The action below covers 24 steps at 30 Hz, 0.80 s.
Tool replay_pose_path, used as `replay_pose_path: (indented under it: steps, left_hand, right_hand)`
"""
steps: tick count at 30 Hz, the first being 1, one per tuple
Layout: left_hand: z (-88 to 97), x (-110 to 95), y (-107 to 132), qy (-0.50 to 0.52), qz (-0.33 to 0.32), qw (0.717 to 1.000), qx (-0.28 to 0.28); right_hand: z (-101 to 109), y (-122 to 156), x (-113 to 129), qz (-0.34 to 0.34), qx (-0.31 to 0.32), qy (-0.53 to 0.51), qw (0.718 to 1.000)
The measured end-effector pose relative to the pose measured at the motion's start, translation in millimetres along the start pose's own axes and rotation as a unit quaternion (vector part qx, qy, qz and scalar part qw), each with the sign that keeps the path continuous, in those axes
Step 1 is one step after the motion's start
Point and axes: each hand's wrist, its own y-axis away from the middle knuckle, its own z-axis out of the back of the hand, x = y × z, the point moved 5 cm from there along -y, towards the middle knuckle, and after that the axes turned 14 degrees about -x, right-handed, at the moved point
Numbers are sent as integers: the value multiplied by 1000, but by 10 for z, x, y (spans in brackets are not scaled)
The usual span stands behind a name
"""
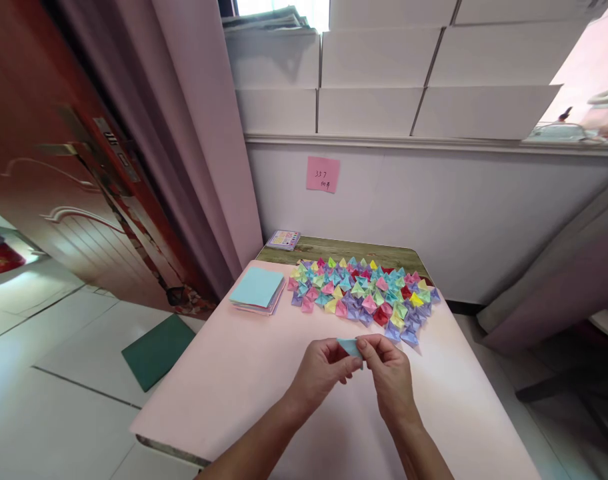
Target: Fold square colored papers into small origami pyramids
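A small folded piece of light blue paper (349,346) is held above the pink tabletop, pinched between both hands. My left hand (324,370) grips its left side, thumb in front. At its right end, the thumb and fingers of my right hand (388,370) are closed on it. Just beyond the hands lie many folded paper pieces (357,290) in blue, pink, yellow, green, red and purple, set close together. To their left sits a stack of square paper sheets (257,288) with light blue on top.
The table (224,393) has a pink cover, with bare wood-patterned surface (364,250) at its far end. A small pack (284,239) lies in the far left corner. A pink note (323,175) is on the wall. A green mat (158,351) lies on the floor at left.
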Motion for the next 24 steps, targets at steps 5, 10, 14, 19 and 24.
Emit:
replay_pose_path:
  steps: [5,10,14,19,24]
  left_hand:
    - [32,-77,22,-84,-58,995,4]
    - [60,-91,7,-107,-35,994,13]
    - [3,-102,4,-92,-42,995,18]
    - [25,-141,-11,-109,-60,992,31]
    - [63,-178,-11,-106,-50,993,2]
  right_hand:
    - [17,11,-26,2,22,17,1000]
    - [64,-52,-17,17,81,66,994]
    - [82,-56,15,32,23,40,998]
    - [23,-44,48,17,40,42,998]
    - [39,-89,39,7,12,34,999]
